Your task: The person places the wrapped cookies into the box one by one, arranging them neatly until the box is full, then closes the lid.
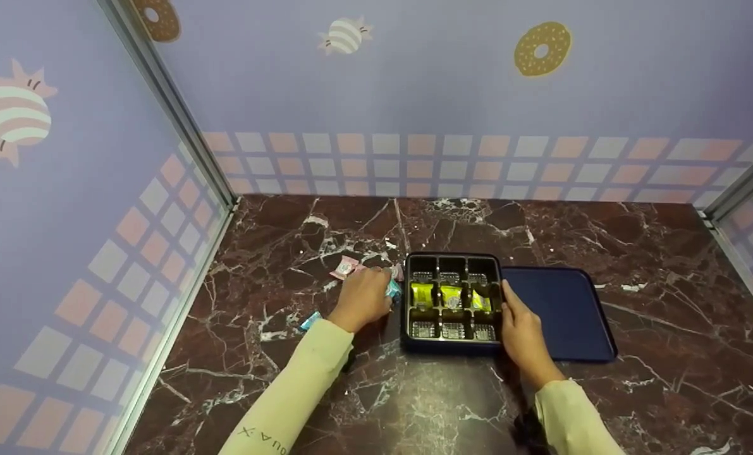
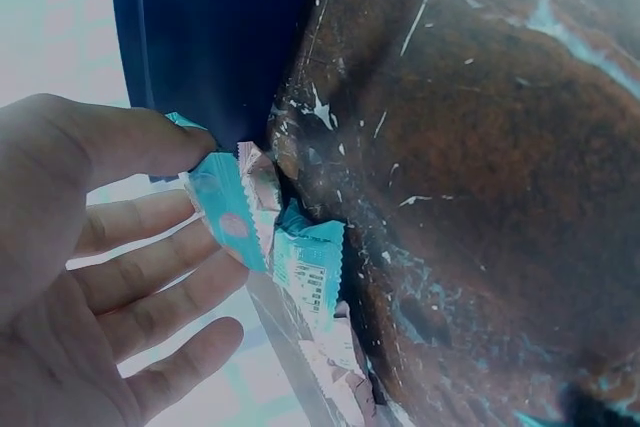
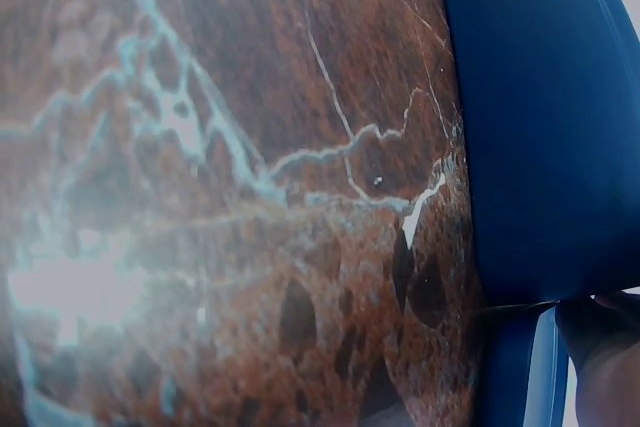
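My left hand (image 1: 365, 297) pinches a blue-wrapped candy (image 2: 228, 209) between thumb and fingertips, just left of a dark blue box (image 1: 452, 344). Around those fingertips lie another blue-wrapped candy (image 2: 312, 262) and pink-wrapped candies (image 1: 346, 268). The box has a black tray with several compartments; yellow-wrapped candies, one of them a yellow candy (image 1: 452, 297), fill its middle row. At the box's right side, my right hand (image 1: 525, 335) holds the wall and rim. Most of that hand is out of the right wrist view, where only a part shows at the lower right.
A dark blue lid (image 1: 563, 309) lies flat to the right of the box, partly behind the right hand. One blue-wrapped candy (image 1: 311, 320) sits apart, near the left forearm. Patterned walls (image 1: 376, 82) border the dark marbled table (image 1: 256, 379).
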Available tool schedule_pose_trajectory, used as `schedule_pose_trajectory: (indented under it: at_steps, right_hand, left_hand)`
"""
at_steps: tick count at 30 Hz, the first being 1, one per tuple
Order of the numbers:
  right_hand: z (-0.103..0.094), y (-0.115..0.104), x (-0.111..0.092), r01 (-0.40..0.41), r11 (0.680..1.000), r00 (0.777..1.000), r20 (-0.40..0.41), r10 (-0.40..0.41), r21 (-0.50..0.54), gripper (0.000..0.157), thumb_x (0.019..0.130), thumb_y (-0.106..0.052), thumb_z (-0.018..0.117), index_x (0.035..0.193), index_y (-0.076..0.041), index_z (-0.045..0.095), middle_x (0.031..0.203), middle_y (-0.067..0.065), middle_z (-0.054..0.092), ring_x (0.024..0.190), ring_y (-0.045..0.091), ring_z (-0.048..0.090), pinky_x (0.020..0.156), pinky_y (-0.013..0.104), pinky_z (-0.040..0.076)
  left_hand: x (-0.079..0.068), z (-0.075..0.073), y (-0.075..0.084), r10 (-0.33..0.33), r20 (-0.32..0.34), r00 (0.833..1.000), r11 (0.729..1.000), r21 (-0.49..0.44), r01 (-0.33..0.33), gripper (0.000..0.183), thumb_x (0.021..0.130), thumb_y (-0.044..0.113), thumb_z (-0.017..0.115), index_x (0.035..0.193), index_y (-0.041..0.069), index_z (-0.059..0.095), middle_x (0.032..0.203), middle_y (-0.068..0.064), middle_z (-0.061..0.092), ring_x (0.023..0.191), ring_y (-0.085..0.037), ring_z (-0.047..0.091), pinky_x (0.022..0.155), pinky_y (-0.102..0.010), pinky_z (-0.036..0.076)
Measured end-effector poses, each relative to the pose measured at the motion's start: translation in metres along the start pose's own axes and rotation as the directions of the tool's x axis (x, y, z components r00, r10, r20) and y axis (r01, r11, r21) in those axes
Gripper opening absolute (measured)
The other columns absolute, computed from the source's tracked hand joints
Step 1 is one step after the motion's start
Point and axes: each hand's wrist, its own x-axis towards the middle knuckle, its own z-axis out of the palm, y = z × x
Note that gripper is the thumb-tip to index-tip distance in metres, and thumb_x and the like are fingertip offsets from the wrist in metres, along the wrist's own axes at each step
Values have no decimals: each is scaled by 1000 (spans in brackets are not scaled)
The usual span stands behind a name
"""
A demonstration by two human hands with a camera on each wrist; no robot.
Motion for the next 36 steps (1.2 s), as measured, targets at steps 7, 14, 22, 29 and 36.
schedule_pose_trajectory:
  at_steps: [7,14,22,29,36]
  right_hand:
    - [0,1,1,26,1000,999,-22,-26,-2,49,101,-6,42,149,-8,36,147,20,41,135,37,42,111,50,36]
    - [0,2,0,29,1000,999,-27,-29,7,49,101,-5,43,149,-8,36,147,20,42,135,36,44,109,51,37]
    - [1,2,-1,19,1000,1000,-20,-19,8,49,101,-6,43,149,-8,36,147,20,42,135,36,43,110,50,36]
    - [0,1,1,15,1000,1000,-18,-15,9,49,101,-6,42,149,-9,36,148,19,41,135,37,42,111,50,35]
    - [-1,0,0,16,1000,1000,1,-16,5,49,102,-6,41,150,-8,33,149,21,39,136,37,41,109,52,37]
  left_hand:
    - [2,-4,0,-21,30,999,1000,-1,22,20,70,19,74,82,7,64,79,-8,68,75,-31,67,66,-45,53]
    - [2,-7,0,-17,27,999,1000,16,17,21,72,21,74,84,7,64,80,-9,69,75,-31,67,67,-44,53]
    - [4,-9,3,-5,13,1000,1000,30,4,23,74,21,73,90,6,66,82,-10,69,75,-31,67,68,-44,53]
    - [7,-14,5,-10,2,1000,1000,27,10,26,76,20,70,96,5,67,85,-11,70,77,-31,68,67,-46,53]
    - [11,-16,9,-1,-18,1000,999,40,1,22,78,20,71,95,7,66,85,-9,69,74,-29,67,63,-43,53]
